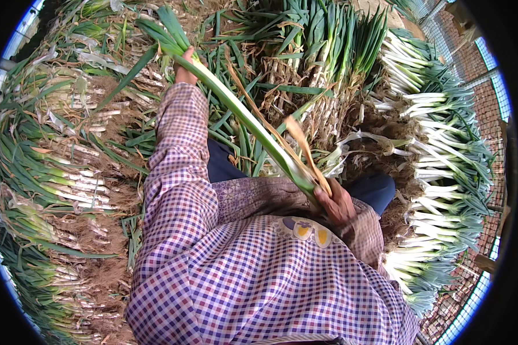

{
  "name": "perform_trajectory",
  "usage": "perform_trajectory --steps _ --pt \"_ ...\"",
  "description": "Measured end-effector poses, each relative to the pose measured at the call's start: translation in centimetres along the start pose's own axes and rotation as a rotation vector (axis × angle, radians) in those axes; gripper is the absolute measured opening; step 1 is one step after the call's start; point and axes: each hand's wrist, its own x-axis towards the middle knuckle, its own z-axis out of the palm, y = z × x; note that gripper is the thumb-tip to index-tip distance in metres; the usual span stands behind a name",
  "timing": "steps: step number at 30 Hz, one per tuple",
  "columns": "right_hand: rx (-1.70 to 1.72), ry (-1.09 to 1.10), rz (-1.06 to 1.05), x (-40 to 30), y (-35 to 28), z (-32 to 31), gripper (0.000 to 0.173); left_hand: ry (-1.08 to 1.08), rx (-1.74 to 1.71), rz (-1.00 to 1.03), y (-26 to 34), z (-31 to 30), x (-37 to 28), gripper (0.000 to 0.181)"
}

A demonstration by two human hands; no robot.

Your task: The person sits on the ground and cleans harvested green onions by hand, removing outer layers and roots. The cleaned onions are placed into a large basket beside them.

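A long leek-like green onion [241, 112] runs slantwise across the middle, its green leaves at the upper left. My left hand [186, 67] is closed around it where the leaves fan out. Down at the lap, my right hand [336, 202] grips dry brown outer leaves [302, 138] and the green strip by the other end of the stalk. Part of that end is blurred and hidden by the hand. Loose green leaf pieces [224, 125] lie on the ground beyond the lap.
Untrimmed onions with roots [69, 185] are heaped along the left. More bundles [323, 64] stand at the top centre. White-stemmed onions [440, 172] lie in a curved row on the right, beside wire mesh [483, 108]. A pale peeled skin [336, 155] lies near my right knee.
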Motion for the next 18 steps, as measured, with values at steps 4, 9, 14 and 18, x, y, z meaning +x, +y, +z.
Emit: perform_trajectory --steps 4,9,14,18 --pt "-0.224 -0.09 -0.021 -4.0 4.8 -0.6 0.072 -0.095 -0.027 0.024 0.9 -4.8 4.2 0.025" --pt "-0.495 -0.19 0.069 -8.2 5.7 -2.9 0.037 -0.05 -0.158 0.127 1.5 -6.4 2.7 0.027" --pt "-0.607 -0.306 0.355 -13.1 6.8 -8.1 0.031 0.033 -0.242 0.191 1.6 -9.6 2.9 0.031" --pt "-0.604 -0.399 0.557 -16.0 6.6 -13.9 0.025 0.181 -0.317 0.213 1.5 -14.1 4.5 0.036"
